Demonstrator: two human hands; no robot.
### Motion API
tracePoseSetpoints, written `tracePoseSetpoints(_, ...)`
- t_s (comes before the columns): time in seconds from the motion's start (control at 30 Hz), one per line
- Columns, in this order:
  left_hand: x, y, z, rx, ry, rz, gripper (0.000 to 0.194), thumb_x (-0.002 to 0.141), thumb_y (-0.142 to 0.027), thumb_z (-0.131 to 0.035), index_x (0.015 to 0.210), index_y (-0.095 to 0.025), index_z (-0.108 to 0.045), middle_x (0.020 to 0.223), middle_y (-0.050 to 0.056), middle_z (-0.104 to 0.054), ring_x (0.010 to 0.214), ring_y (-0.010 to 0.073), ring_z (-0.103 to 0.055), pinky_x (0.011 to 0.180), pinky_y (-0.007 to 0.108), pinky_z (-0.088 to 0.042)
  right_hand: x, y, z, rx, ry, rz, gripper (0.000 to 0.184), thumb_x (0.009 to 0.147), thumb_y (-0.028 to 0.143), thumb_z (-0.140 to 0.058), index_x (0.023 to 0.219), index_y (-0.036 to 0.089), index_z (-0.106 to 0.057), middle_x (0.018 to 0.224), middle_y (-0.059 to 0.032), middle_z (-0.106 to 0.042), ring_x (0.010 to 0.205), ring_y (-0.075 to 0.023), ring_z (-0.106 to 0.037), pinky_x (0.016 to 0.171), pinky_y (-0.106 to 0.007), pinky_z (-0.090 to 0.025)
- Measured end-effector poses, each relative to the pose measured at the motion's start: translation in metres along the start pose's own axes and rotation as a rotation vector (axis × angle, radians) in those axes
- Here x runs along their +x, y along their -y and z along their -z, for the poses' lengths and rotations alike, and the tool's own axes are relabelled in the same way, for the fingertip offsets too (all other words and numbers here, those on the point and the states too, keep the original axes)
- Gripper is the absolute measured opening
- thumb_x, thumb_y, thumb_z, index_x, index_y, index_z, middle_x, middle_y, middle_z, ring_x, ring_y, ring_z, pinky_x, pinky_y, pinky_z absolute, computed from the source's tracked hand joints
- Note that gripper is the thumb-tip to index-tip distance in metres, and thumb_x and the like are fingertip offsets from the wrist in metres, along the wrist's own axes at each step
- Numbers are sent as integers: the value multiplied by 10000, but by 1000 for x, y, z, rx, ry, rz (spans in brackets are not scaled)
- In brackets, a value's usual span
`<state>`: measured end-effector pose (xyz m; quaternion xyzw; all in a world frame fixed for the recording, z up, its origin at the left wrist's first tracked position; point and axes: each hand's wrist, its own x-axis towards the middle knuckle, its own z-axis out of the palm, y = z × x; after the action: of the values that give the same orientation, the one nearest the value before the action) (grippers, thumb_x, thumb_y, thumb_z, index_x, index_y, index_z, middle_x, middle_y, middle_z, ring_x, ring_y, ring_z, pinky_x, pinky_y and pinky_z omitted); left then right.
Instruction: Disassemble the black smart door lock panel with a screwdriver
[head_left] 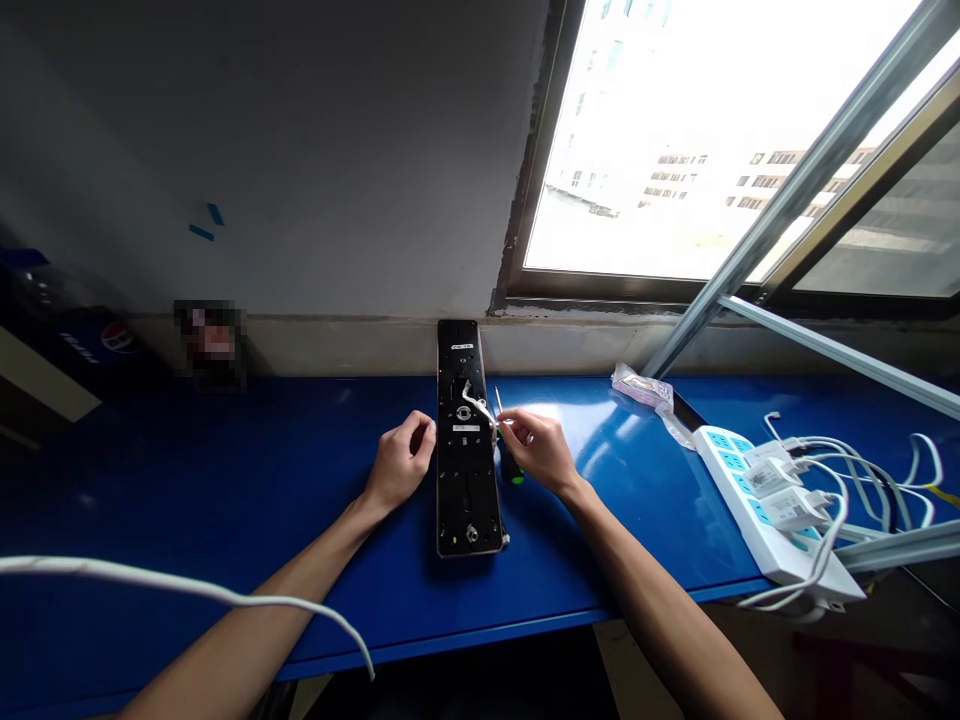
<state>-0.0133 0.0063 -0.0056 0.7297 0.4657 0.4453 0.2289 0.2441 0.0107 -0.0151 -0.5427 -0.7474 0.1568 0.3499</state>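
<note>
Black door lock panel (pixel 466 490) w/ gold-tone edge lies flat on blue bench (pixel 225 480), mid-bench, long axis front-to-back, top end at back edge by wall, bottom end near front edge. White sticker (pixel 465 427) on panel, text too small to read. White wire (pixel 476 403) comes off panel face, runs to right edge.

L hand (pixel 401 462): open, fingers loosely curled on panel's left edge, touching, no clear grip.
R hand (pixel 536 450): part closed, fingertips (pixel 510 422) at wire end, just right of panel; can't tell if pinching it.
Screwdriver (pixel 513 468), green/black handle, right under R hand, shaft along panel's right edge; can't tell if held.

Rest: PEPSI logo on dark blue item (pixel 116 338) past back-left corner, only legible text. Plastic bag (pixel 641 388) at back edge. White/blue power strip (pixel 780 565) at right end w/ white adapters (pixel 791 510), labels unreadable. White cable (pixel 187 585) hangs across front-left, above bench. Window (pixel 675 140) back right, metal rail (pixel 810 170) in front of it.
</note>
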Motion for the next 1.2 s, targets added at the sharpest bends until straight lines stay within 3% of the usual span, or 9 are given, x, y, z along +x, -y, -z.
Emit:
tracePoseSetpoints(0.43, 1, -5, 2, 14, -34, -27, 168, 1030, -380, -490, 974, -235, -556, 709, -32, -599, 579, 142, -579, 550, 253, -450, 0, 2, 8, -149, 70, -72, 344, 996, 384, -638, 1276, 184, -624, 1284, -94, -652, 1077, -223, -674, 916, -438, -589)
tracePoseSetpoints(0.7, -2, -8, 2, 34, -25, -86, 166, 1041, -382, -490, 1034, -237, -570, 703, -32, -593, 586, 148, -590, 553, 262, -476, 0, -6, 2, -107, 103, -118, 328, 1002, 377, -630, 1275, 195, -627, 1297, -95, -648, 1079, -218, -672, 921, -432, -589)
tracePoseSetpoints(0.87, -4, -18, 5, 69, -48, -184, 132, 1011, -333, -557, 946, -223, -590, 889, 26, -636, 832, 190, -625, 767, 332, -534, 4, -3, 11, -19, -57, -168, 325, 999, 373, -636, 1258, 177, -627, 1238, -85, -666, 1015, -201, -687, 867, -403, -604)
tracePoseSetpoints(1.0, -7, -26, 5, 81, -16, -288, 107, 1008, -299, -570, 956, -223, -625, 943, 44, -644, 919, 213, -618, 840, 365, -541, 2, 12, 40, 39, -297, -121, 287, 951, 414, -692, 1097, 168, -663, 917, -39, -729, 779, -171, -707, 709, -331, -608)
tracePoseSetpoints(1.1, -11, -31, 3, 74, 21, -352, 94, 1013, -287, -579, 1001, -230, -652, 975, 46, -656, 955, 212, -627, 858, 356, -553, -7, 34, 69, 76, -480, -34, 274, 906, 447, -723, 1030, 205, -689, 960, -75, -767, 890, -233, -749, 803, -380, -619)
tracePoseSetpoints(1.2, -14, -35, 0, 74, 39, -400, 99, 1022, -267, -569, 1036, -229, -659, 1001, 53, -664, 981, 214, -632, 872, 358, -560, -21, 59, 95, 123, -588, 62, 325, 856, 425, -784, 1096, 235, -677, 1047, -61, -764, 983, -255, -755, 889, -427, -627)
